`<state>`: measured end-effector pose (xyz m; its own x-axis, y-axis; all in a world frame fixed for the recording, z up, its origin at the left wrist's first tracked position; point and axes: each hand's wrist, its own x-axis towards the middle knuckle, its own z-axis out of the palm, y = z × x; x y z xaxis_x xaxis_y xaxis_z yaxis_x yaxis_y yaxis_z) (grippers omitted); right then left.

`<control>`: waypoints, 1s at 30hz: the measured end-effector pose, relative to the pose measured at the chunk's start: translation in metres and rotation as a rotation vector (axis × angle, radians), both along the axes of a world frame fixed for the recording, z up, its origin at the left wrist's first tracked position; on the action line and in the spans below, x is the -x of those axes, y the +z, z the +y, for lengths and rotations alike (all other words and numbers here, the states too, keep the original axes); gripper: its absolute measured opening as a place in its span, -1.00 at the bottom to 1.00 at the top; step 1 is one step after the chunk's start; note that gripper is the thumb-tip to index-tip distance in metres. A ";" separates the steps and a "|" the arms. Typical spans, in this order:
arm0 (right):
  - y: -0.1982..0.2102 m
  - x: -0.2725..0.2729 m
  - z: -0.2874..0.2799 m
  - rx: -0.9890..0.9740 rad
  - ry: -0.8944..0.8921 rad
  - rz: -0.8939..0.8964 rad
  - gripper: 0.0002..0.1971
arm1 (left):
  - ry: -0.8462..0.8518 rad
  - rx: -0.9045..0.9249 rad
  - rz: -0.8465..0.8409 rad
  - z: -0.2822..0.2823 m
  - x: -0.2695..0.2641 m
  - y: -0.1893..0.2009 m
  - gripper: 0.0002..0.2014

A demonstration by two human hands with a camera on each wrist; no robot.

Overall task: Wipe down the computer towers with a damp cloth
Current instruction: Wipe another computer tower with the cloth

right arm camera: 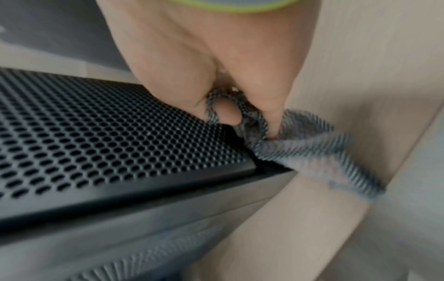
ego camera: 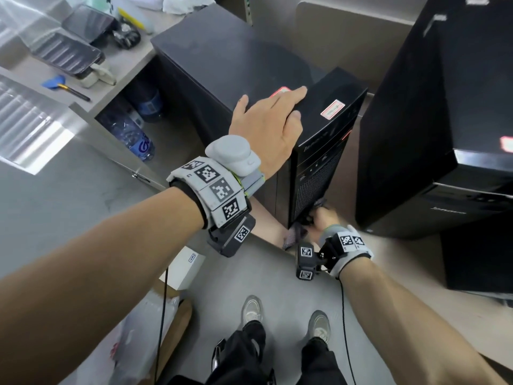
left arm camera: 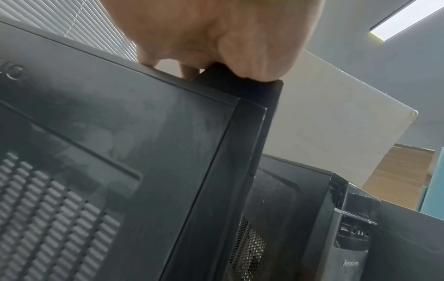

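Observation:
A slim black tower [ego camera: 330, 120] stands on the floor between a bigger black tower [ego camera: 222, 56] behind it on the left and a tall black tower [ego camera: 444, 107] on the right. My left hand [ego camera: 274, 118] rests on its top near the front edge, palm down with the index finger stretched out. In the left wrist view the palm [left arm camera: 240, 47] presses on the top front corner above the dusty side panel [left arm camera: 120, 152]. My right hand [ego camera: 319, 218] grips a grey cloth [ego camera: 294, 234] at the foot of the front face. The cloth [right arm camera: 300, 148] is bunched in the fingers [right arm camera: 225, 112] against the perforated grille [right arm camera: 108, 133].
A desk [ego camera: 125, 68] at the left carries two phones and small tools, with water bottles [ego camera: 133, 134] beneath it. A white box [ego camera: 186, 268] and a plastic bag [ego camera: 138, 329] lie on the floor by my shoes [ego camera: 252, 309]. Cables hang from both wrists.

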<state>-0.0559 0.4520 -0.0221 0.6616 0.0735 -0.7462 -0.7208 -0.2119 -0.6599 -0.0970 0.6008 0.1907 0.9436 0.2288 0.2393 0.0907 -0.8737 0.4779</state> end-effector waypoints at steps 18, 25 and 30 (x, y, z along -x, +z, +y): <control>0.000 0.007 0.009 0.235 0.131 -0.058 -0.76 | -0.029 0.007 -0.031 0.002 0.001 0.000 -0.52; 0.007 0.031 0.009 -0.030 -0.049 0.038 -0.70 | -0.024 -0.020 -0.029 0.004 0.000 -0.003 -0.51; 0.009 0.038 -0.006 -0.104 -0.083 0.035 -0.72 | -0.023 -0.006 -0.051 0.003 -0.001 -0.007 -0.50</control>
